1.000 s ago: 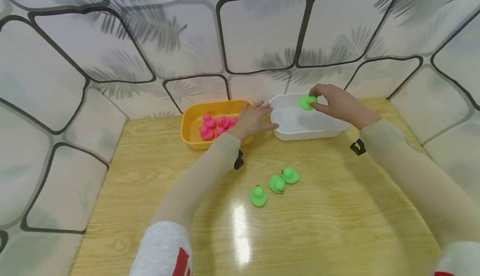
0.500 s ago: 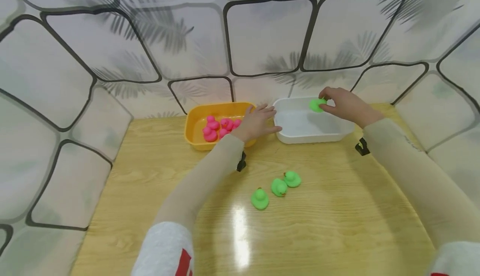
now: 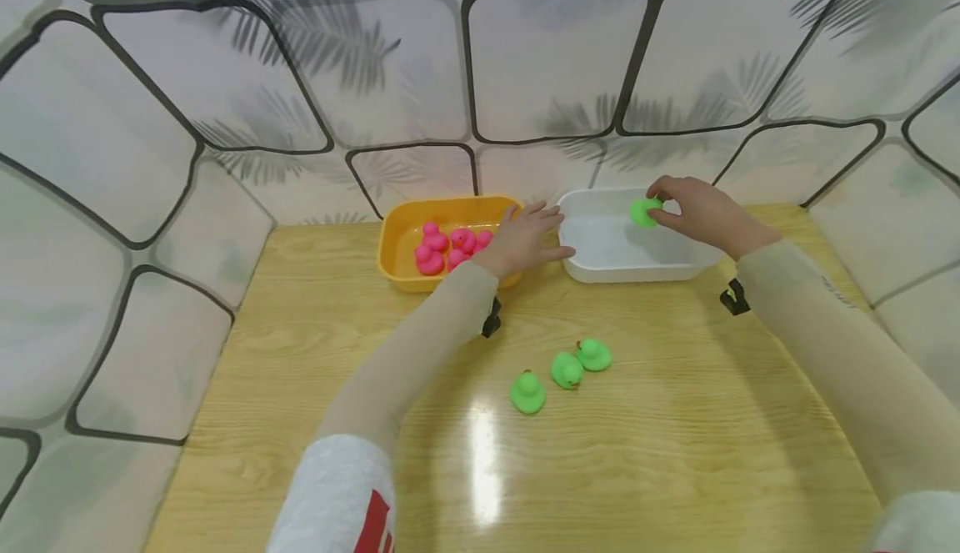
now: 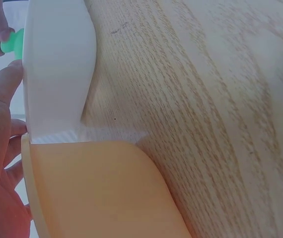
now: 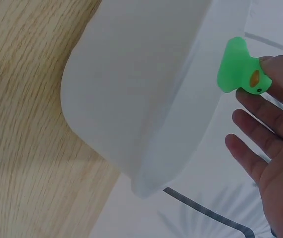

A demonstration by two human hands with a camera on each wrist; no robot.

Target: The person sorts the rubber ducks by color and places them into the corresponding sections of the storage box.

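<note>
My right hand [image 3: 701, 213] pinches a green rubber duck [image 3: 645, 213] above the white tray [image 3: 626, 274]. In the right wrist view, thumb and index finger grip the duck [image 5: 242, 69] by its head, base pointing away from the hand. With fingers spread, my left hand [image 3: 521, 243] lies over the gap between the white tray and the orange-yellow tray [image 3: 390, 248]. Its thumb touches the white tray's rim [image 4: 26, 74] in the left wrist view. Several pink rubber ducks [image 3: 431, 263] sit in the orange-yellow tray, some partly hidden by the left hand.
On the wooden table [image 3: 315, 353], nearer me, stand three green ducks: one at the left [image 3: 528, 393], a middle duck [image 3: 566, 371] and a right duck [image 3: 595, 355]. A patterned wall [image 3: 558, 61] rises close behind both trays.
My right hand has moved slightly rightward over the white tray, with the green duck still pinched. The left hand keeps its place by the trays. The head view has shifted a little.
</note>
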